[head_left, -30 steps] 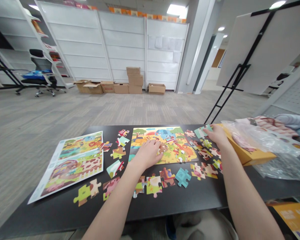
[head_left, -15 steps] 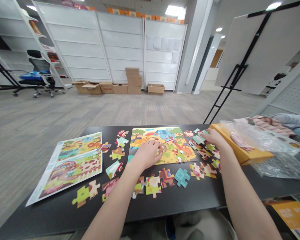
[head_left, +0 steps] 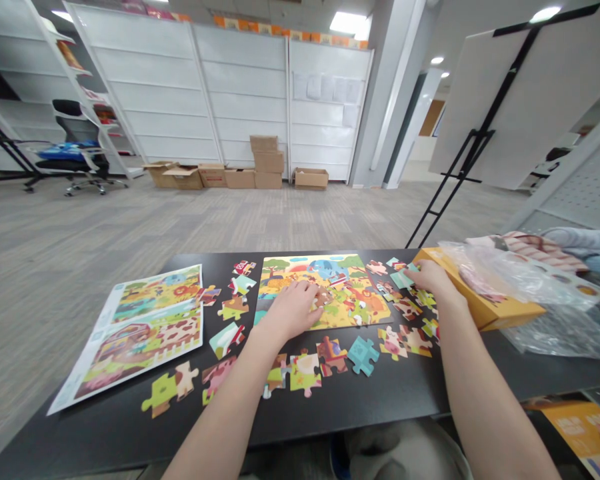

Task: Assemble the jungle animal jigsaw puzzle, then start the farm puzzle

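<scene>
My left hand (head_left: 296, 308) rests on the assembled animal puzzle (head_left: 275, 267), palm down with fingers stretched out. Beside its fingertips lies a brown piece (head_left: 324, 295), partly covered by the hand. Smaller loose pieces, one with red and white (head_left: 338, 281), lie on top of the picture. At the puzzle's right, my right hand (head_left: 429, 275) has its fingers closed on the edge of a pale teal puzzle piece (head_left: 403, 279), low over other loose pieces (head_left: 407, 307). Its fingertips are partly hidden.
Several loose pieces lie along the puzzle's front, such as a teal one (head_left: 363, 355), and at its left. A printed picture sheet (head_left: 145, 333) lies on the left of the black table (head_left: 330, 413). A yellow box (head_left: 500, 307) with plastic wrapping (head_left: 570, 327) stands at the right.
My right hand has shifted slightly to the right, and the pale teal piece has moved a little with it. The left hand has stayed in place on the puzzle.
</scene>
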Demonstrator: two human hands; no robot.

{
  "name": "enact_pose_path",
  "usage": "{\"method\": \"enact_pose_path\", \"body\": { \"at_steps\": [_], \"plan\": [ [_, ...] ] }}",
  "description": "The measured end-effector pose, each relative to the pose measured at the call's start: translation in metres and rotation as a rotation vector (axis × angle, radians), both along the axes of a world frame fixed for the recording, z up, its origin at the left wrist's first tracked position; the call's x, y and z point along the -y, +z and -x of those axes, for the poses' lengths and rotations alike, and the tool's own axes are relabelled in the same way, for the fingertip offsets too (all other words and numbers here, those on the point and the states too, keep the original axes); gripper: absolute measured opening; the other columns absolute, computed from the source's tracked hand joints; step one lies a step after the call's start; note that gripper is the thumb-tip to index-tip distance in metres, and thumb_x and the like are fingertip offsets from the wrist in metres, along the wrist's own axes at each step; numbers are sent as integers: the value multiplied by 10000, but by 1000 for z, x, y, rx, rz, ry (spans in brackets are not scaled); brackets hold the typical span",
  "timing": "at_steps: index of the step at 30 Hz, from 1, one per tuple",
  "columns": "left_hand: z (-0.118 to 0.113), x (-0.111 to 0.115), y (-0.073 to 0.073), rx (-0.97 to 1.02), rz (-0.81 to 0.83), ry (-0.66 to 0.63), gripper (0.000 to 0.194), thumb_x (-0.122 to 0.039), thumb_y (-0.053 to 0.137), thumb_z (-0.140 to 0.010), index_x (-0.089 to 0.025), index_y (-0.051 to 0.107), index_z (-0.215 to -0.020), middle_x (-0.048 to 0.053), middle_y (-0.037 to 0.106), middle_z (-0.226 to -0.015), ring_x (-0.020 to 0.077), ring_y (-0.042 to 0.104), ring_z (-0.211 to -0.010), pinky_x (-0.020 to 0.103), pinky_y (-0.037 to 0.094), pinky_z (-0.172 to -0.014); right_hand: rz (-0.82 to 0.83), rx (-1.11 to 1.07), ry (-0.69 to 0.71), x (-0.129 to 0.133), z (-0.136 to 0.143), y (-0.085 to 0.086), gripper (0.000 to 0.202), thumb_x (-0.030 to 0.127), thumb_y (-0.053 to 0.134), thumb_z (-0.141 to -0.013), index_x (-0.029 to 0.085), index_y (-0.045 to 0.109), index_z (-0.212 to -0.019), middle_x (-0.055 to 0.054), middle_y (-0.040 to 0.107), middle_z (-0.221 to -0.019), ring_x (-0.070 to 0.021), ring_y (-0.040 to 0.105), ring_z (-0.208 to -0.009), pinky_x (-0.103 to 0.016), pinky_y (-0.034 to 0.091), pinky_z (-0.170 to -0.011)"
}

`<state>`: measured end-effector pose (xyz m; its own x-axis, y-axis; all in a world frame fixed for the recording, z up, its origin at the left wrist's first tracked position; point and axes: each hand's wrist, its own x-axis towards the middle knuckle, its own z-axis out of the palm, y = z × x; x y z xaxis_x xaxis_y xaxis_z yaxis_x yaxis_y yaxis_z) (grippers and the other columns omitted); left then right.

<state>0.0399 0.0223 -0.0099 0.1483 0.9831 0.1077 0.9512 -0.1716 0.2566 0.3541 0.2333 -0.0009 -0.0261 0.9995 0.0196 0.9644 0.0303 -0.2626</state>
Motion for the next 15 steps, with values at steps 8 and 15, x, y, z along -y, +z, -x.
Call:
{"method": "enact_pose_path", "body": {
  "at_steps": [8, 15],
  "plan": [
    [1, -1, -1, -7, -4, 5, 249, -339, 538, -925, -185, 593, -1112, 138, 629, -1213, 301, 587, -1161, 435, 491, -971, -124, 56, 13, -6, -4, 1, 297, 366, 626, -842, 132, 734, -988, -168, 760, -995, -299, 706, -918, -325, 503, -731],
    [1, 0, -1, -2, 0, 3, 260, -342, 533, -929, -174, 591, -1118, 143, 625, -1219, 307, 584, -1167, 441, 486, -980, 86, 25, 121, -5, -18, 7, 249, 386, 679, -799, 153, 724, -874, -111, 749, -819, -251, 690, -744, -317, 495, -655]
  ]
}}
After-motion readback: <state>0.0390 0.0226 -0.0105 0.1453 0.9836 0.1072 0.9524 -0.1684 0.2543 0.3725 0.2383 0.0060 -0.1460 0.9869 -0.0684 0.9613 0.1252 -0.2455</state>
